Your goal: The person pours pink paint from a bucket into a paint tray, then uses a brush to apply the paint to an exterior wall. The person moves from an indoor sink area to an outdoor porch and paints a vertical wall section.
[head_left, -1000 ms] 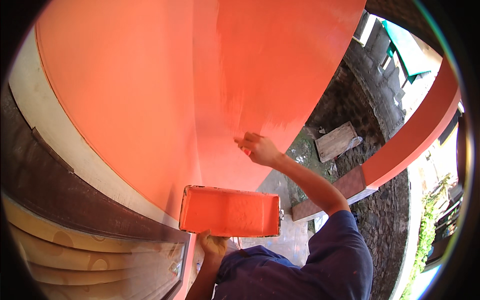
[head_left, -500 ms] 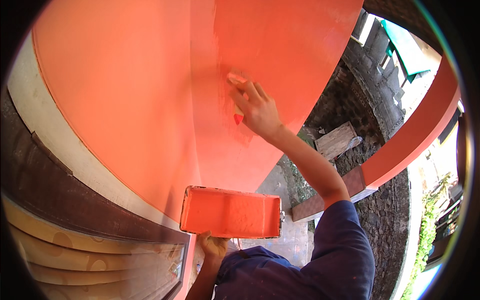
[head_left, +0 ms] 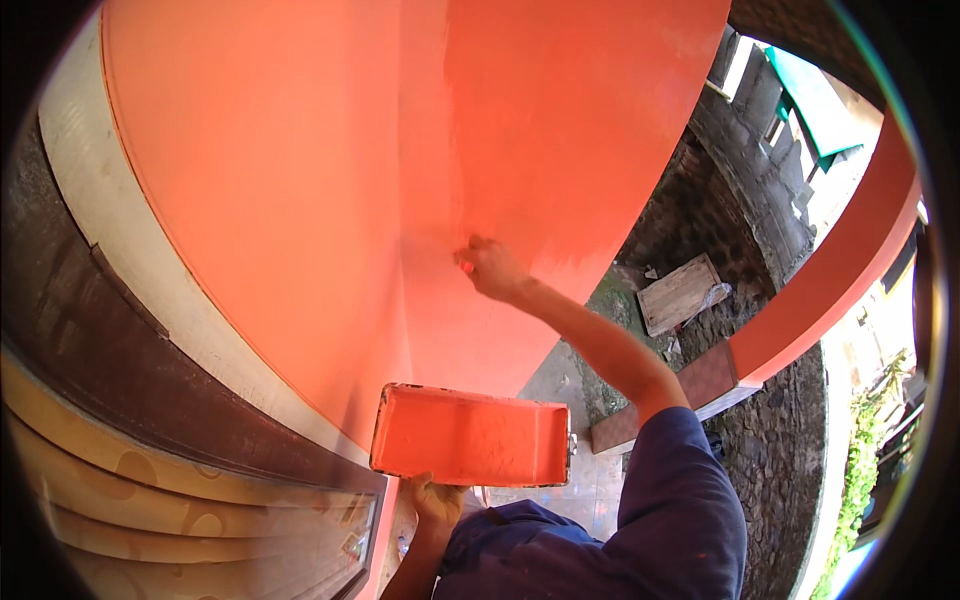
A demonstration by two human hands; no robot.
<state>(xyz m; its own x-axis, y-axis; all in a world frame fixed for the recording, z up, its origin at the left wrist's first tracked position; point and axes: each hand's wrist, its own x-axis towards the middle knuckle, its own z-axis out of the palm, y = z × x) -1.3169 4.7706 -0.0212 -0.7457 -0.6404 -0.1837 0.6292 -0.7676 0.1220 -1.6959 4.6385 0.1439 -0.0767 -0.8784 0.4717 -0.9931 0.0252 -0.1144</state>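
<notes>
My right hand (head_left: 492,268) is closed around a paintbrush and held against the orange wall (head_left: 560,150). Only the red end of the brush's handle (head_left: 466,265) shows; the bristles are hidden or blurred. A darker coat with a ragged left edge covers the wall above and right of the hand. Down in front of my body, my left hand (head_left: 437,497) grips the near edge of a rectangular paint tray (head_left: 478,436). Orange paint coats the tray's inside, and its rim is dark and stained.
To the left runs a dark brown frame (head_left: 90,290) beside a pale wall strip, with a window (head_left: 250,530) below it. An orange curved beam (head_left: 830,270) on a tiled base stands at right. Beyond lie a stone wall (head_left: 765,460) and a wooden board (head_left: 680,293).
My right hand has moved down the wall with the paintbrush, and its wrist has turned. The tray in my left hand sits slightly lower and further right in view, as the whole view has shifted.
</notes>
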